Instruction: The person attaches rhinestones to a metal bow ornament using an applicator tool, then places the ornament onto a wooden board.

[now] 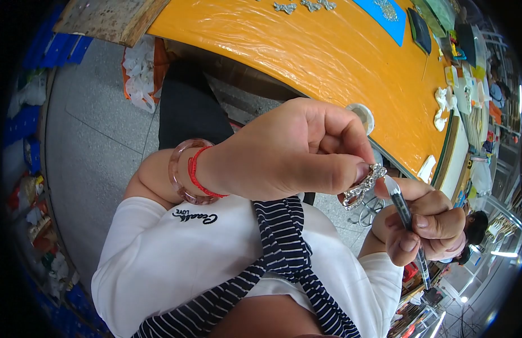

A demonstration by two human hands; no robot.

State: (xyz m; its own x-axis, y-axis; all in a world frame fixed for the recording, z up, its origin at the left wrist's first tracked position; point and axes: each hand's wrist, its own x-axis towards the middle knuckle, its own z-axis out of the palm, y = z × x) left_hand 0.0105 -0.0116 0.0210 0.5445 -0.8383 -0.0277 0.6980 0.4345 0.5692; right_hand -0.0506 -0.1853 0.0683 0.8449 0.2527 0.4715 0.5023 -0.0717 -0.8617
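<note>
A silver, stone-studded ornament is being clamped between the thumb and index finger of the left hand, the remaining fingers being curled toward the palm. The ornament is being held in the air in front of the torso, beyond the near edge of an orange-topped table, and is being kept tilted. A slender dark tool with a pale pointed tip is being gripped between the thumb and fingers of the right hand, its tip being directed up toward the ornament. The tip is being positioned just beside the ornament; whether contact is being made cannot be told. On the left wrist, a translucent pinkish bangle and a red cord are being worn. Further silver pieces are being supported on the table at its far side, and small bright particles are being carried on a blue mat near them. A white round container is being partly hidden behind the left hand at the table's near edge. A striped tie is being worn over a white shirt.
</note>
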